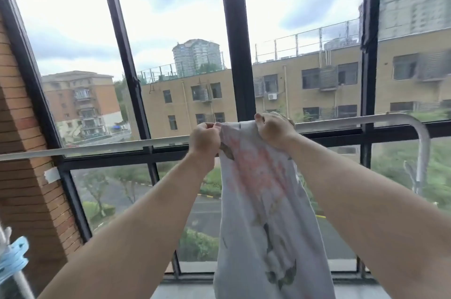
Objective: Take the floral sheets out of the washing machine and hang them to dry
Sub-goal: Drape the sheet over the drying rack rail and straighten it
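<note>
Head view catches both hands raised close together, each clamped on the top edge of the sheet. The left hand pinches a bunched corner, and the right hand grips a fold just beside it. To do this step well, lift that edge over the white rail that runs behind the knuckles. Then draw the hands apart along it so the folds spread flat and the weight hangs evenly. Whether any cloth lies over the rail yet, I cannot tell. The sheet drops between the forearms as a narrow gathered column, pale with faded pink blooms and dark green leaves.
</note>
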Demonstrator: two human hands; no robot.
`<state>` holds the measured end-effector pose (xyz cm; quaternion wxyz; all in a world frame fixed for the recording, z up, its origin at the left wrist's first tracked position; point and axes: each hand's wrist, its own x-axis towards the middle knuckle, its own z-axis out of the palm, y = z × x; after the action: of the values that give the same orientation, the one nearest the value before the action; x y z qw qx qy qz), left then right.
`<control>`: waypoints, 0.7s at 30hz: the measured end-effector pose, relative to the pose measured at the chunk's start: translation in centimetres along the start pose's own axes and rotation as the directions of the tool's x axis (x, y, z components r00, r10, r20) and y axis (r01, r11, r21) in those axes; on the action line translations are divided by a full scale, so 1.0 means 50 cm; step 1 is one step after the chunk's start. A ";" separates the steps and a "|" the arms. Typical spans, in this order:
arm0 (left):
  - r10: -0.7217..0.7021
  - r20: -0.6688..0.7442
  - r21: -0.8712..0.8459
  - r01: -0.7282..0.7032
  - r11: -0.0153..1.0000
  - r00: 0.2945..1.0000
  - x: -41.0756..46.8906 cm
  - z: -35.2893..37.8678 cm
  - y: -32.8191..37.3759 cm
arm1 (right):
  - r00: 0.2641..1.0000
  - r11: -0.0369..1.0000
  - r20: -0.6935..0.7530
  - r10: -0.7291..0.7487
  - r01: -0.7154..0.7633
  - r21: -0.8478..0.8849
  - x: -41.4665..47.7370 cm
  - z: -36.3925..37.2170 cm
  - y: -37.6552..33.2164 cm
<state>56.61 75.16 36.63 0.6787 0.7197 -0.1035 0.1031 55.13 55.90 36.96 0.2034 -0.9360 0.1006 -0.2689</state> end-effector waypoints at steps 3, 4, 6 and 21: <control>0.047 -0.054 -0.048 -0.050 0.998 0.997 0.030 -0.066 0.033 | 0.998 0.998 0.004 0.059 -0.059 0.033 0.005 -0.003 0.003; 0.082 -0.060 -0.007 -0.082 0.997 0.995 0.032 -0.083 0.035 | 0.997 0.996 0.006 0.076 -0.077 0.035 0.007 -0.003 0.004; 0.072 -0.050 -0.024 -0.073 0.997 0.996 0.023 -0.102 0.023 | 0.996 0.995 0.004 0.093 -0.093 0.025 0.010 0.003 0.004; -0.257 0.524 0.071 0.259 0.963 0.812 -0.026 0.007 -0.022 | 0.997 0.993 0.044 0.068 -0.063 -0.102 0.033 0.001 0.045</control>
<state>55.67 74.87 35.19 0.6327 0.7263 -0.1877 -0.1920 56.37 53.40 36.74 0.1672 -0.9474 0.1396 -0.2343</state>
